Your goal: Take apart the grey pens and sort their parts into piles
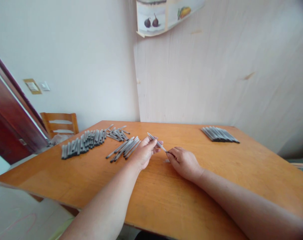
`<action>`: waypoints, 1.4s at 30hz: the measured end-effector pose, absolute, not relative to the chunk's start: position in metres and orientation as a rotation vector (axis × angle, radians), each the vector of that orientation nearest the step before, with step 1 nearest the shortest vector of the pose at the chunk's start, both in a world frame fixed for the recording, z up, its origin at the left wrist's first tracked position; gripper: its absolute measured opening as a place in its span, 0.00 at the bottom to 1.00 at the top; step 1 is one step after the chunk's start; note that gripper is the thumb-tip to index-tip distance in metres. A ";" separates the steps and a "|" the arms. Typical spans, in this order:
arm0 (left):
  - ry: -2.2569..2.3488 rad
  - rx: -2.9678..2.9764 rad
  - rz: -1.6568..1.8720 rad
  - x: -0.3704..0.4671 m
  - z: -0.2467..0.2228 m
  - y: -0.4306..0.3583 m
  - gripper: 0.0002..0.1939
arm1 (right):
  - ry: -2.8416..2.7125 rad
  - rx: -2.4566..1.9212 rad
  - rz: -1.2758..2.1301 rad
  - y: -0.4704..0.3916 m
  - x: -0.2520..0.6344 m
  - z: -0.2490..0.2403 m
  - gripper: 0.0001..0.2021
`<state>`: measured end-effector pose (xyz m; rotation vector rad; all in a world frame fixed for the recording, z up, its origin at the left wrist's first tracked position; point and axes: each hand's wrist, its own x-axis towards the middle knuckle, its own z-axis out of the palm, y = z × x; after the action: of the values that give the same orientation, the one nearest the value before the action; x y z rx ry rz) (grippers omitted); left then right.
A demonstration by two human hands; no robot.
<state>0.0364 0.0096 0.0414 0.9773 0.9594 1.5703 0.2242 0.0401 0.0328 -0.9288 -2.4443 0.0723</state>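
Note:
A slim grey pen (161, 146) slants between my two hands above the middle of the table. My left hand (148, 150) is closed around its upper part, thumb on top. The fingers of my right hand (182, 161) pinch its dark lower end. Under the right hand, a small pale piece (167, 161) shows on the tabletop, partly hidden. Just left of my left hand lies a loose bunch of grey pens (126, 147) with dark ends. Behind it is another scattered bunch of pens (117, 134).
A long row of stacked pens (83, 143) fills the left of the wooden table (151, 200). A neater pile of pens (218, 134) lies at the far right. A wooden chair (60, 121) stands beyond the left edge, and a wall (186, 83) rises behind.

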 end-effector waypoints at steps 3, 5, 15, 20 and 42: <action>0.982 1.001 1.529 0.038 0.041 0.008 0.13 | -2.429 -0.933 0.059 0.040 0.224 0.033 0.15; 0.989 1.008 1.508 0.038 0.041 0.008 0.14 | -2.415 -0.938 0.051 0.040 0.224 0.034 0.15; 1.074 1.099 1.401 0.045 0.043 0.003 0.19 | -2.372 -0.928 0.017 0.040 0.220 0.031 0.13; 1.273 1.242 1.298 0.046 0.043 0.002 0.21 | -2.340 -1.003 0.007 0.043 0.226 0.035 0.13; 0.872 1.855 1.891 0.106 0.175 -0.026 0.26 | -2.196 -1.046 0.114 0.057 0.227 0.029 0.11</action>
<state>0.1058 -0.0262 0.1752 1.8550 0.8721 1.8906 0.2274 0.0572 0.0293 -1.0459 -2.1961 0.1139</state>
